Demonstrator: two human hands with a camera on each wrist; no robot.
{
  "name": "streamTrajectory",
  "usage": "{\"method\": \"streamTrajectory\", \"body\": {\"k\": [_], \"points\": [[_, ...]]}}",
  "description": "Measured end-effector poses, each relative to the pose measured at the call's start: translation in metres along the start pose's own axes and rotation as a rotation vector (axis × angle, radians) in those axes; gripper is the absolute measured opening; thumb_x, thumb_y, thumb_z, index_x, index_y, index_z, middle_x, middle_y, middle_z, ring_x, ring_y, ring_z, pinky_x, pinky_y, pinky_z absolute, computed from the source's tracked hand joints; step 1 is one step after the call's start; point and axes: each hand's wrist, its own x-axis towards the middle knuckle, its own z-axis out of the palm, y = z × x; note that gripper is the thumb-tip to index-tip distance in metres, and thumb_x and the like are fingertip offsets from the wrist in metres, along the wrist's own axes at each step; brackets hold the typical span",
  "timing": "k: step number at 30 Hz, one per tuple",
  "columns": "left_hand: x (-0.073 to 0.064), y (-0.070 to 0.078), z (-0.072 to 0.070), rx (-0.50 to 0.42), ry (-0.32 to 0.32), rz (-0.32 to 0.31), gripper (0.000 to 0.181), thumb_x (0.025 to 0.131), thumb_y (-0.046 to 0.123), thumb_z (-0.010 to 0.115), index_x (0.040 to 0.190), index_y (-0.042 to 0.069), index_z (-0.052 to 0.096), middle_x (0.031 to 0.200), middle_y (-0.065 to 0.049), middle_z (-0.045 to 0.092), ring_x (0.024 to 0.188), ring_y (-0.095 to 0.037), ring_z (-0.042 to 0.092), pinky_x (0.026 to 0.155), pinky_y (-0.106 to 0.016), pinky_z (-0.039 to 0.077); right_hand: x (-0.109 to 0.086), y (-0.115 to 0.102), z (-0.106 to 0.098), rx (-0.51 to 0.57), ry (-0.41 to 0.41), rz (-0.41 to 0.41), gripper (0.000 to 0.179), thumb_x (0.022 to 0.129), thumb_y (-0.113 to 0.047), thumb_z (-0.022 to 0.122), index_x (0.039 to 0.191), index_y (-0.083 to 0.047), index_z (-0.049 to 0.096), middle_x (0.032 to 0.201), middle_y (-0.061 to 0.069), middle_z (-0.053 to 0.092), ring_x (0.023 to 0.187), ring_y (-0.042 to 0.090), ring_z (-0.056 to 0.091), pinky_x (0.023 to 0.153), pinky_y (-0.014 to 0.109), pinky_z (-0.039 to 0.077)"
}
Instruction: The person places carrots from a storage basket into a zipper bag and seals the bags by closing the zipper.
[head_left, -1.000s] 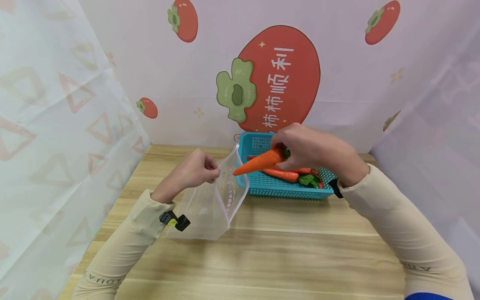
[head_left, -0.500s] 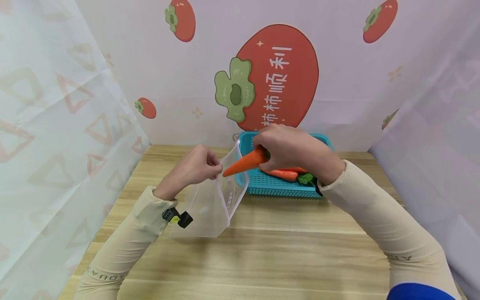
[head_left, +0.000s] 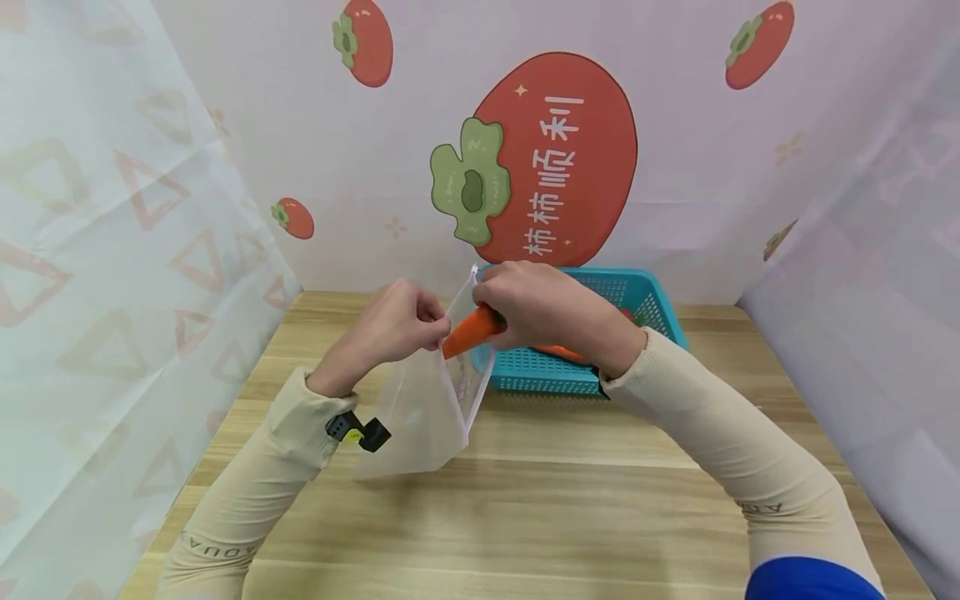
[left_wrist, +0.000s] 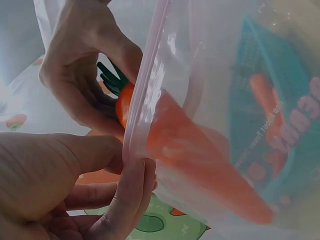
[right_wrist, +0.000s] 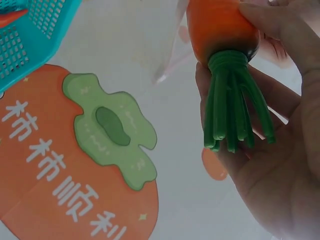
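Observation:
My left hand [head_left: 405, 323] pinches the near rim of a clear zip bag [head_left: 420, 412] between thumb and fingers, and its mouth gapes toward the right. My right hand [head_left: 551, 308] grips an orange carrot [head_left: 469, 333] by its thick end, tilted tip down. Through the film in the left wrist view, the carrot [left_wrist: 195, 150] shows mostly within the bag, its tip low inside. Its thick end is still outside the pink-edged mouth. Stubby green stalks [right_wrist: 232, 100] point back toward the palm in the right wrist view.
Behind the bag stands a turquoise mesh basket [head_left: 551, 383], partly hidden by the right arm. It holds more red-orange carrots [head_left: 558, 354]. A wood-grain table [head_left: 570, 500] lies below, with a printed backdrop [head_left: 690, 167] at the back and cloth walls on both sides.
My right hand has moved left and carried the carrot from over the basket into the bag's mouth. The left hand has risen slightly, still pinching the rim.

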Motion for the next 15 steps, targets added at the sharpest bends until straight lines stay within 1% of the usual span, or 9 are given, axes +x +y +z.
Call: {"method": "streamTrajectory", "body": {"k": [3, 7, 9, 11, 12, 15], "points": [[-0.001, 0.002, -0.003, -0.022, 0.013, 0.001, 0.021, 0.086, 0.012, 0.061, 0.080, 0.006, 0.081, 0.067, -0.001, 0.074, 0.068, -0.024, 0.075, 0.054, -0.025, 0.044, 0.004, -0.002, 0.006, 0.014, 0.024, -0.008, 0.022, 0.083, -0.024, 0.089, 0.089, -0.011, 0.072, 0.083, 0.001, 0.066, 0.074, 0.015, 0.061, 0.068, 0.030, 0.056], [-0.001, 0.003, -0.009, -0.061, 0.030, -0.006, 0.022, 0.088, 0.010, 0.060, 0.082, 0.004, 0.080, 0.070, -0.003, 0.076, 0.071, -0.027, 0.078, 0.055, -0.024, 0.047, 0.009, -0.004, 0.014, 0.029, 0.033, -0.011, 0.022, 0.083, -0.025, 0.089, 0.091, -0.011, 0.073, 0.084, 0.001, 0.067, 0.075, 0.015, 0.061, 0.069, 0.029, 0.055], [-0.002, 0.004, -0.012, -0.072, 0.044, -0.006, 0.022, 0.088, 0.009, 0.060, 0.082, 0.004, 0.080, 0.071, -0.004, 0.076, 0.070, -0.024, 0.077, 0.057, -0.024, 0.050, 0.012, -0.004, 0.017, 0.046, 0.034, -0.017, 0.024, 0.085, -0.028, 0.088, 0.095, -0.011, 0.075, 0.088, 0.001, 0.069, 0.077, 0.015, 0.061, 0.070, 0.028, 0.055], [-0.002, 0.003, -0.015, -0.069, 0.062, -0.006, 0.021, 0.088, 0.009, 0.061, 0.081, 0.004, 0.080, 0.071, -0.004, 0.076, 0.067, -0.019, 0.076, 0.059, -0.023, 0.052, 0.013, -0.004, 0.019, 0.072, 0.044, -0.028, 0.026, 0.086, -0.030, 0.088, 0.099, -0.011, 0.077, 0.091, 0.001, 0.071, 0.078, 0.014, 0.062, 0.070, 0.028, 0.056], [-0.002, 0.003, -0.017, -0.067, 0.070, -0.005, 0.020, 0.087, 0.009, 0.061, 0.080, 0.004, 0.079, 0.071, -0.004, 0.076, 0.066, -0.016, 0.075, 0.059, -0.023, 0.053, 0.013, -0.004, 0.019, 0.090, 0.055, -0.035, 0.027, 0.086, -0.031, 0.088, 0.102, -0.011, 0.078, 0.094, 0.001, 0.073, 0.080, 0.014, 0.064, 0.072, 0.027, 0.057], [-0.002, 0.001, -0.022, -0.055, 0.087, -0.006, 0.019, 0.086, 0.008, 0.062, 0.080, 0.003, 0.079, 0.069, -0.003, 0.077, 0.063, -0.011, 0.074, 0.061, -0.022, 0.054, 0.012, -0.001, 0.017, 0.123, 0.099, -0.065, 0.028, 0.087, -0.030, 0.087, 0.106, -0.011, 0.079, 0.096, 0.000, 0.073, 0.082, 0.013, 0.066, 0.074, 0.027, 0.059]]}}
